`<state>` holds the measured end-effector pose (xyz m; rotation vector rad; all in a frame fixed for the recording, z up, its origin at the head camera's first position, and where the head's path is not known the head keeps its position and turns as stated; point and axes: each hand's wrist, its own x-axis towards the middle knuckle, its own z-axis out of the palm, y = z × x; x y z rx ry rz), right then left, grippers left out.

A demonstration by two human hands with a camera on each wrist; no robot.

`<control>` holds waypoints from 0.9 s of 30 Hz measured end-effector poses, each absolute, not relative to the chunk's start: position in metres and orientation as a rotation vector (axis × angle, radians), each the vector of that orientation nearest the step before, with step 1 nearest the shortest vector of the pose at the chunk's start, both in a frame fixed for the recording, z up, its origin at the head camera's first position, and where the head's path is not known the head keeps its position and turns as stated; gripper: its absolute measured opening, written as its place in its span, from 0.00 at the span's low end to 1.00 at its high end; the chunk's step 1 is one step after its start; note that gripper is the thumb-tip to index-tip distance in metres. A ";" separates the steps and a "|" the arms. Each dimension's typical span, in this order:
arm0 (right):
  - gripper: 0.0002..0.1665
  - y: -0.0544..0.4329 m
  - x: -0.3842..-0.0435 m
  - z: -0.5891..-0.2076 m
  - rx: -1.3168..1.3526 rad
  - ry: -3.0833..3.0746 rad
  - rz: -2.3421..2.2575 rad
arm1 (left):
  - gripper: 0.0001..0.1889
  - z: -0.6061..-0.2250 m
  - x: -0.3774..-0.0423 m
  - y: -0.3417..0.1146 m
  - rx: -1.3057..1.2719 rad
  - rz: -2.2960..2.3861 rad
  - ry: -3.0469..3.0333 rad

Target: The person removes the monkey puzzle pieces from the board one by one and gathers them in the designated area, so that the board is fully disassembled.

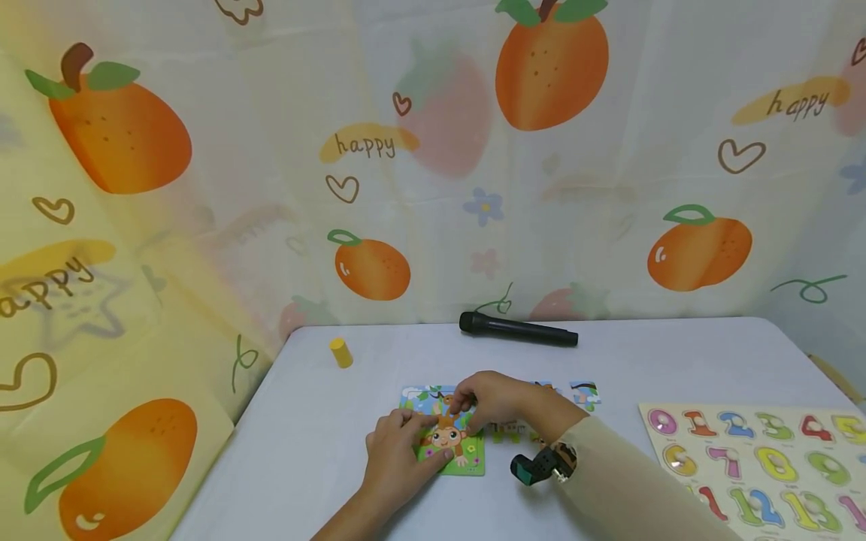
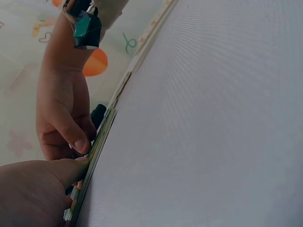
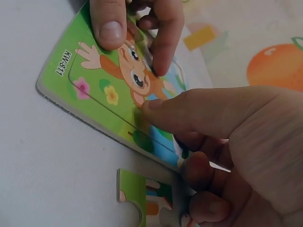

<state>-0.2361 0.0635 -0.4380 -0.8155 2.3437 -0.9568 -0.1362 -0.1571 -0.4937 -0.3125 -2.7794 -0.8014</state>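
Monkey puzzle (image 1: 470, 466) lies on table (image 1: 298, 421); lower picture looks filled, upper part hand-covered. Left hand (image 1: 395, 449) steadies it, thumb and fingers apart. Right hand (image 1: 497, 395): fingers bent over it, grip cannot be told. Loose pieces (image 1: 585, 394) beside it presumably remain.

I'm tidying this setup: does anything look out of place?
Perhaps the black cylindrical microphone, lying near the far edge of the white table: it seems unrelated to the green-and-blue monkey puzzle. No damage shows.
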 end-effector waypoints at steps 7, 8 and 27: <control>0.20 0.059 -0.233 -0.433 -0.790 2.345 -0.935 | 0.27 -0.493 -0.135 -0.157 -0.308 -0.799 -2.766; 0.20 0.059 -0.233 -0.433 -0.783 2.344 -0.937 | 0.27 -0.493 -0.135 -0.157 -0.308 -0.799 -2.764; 0.26 0.060 -0.236 -0.434 -0.819 2.273 -0.977 | 0.27 -0.493 -0.136 -0.156 -0.283 -0.780 -2.798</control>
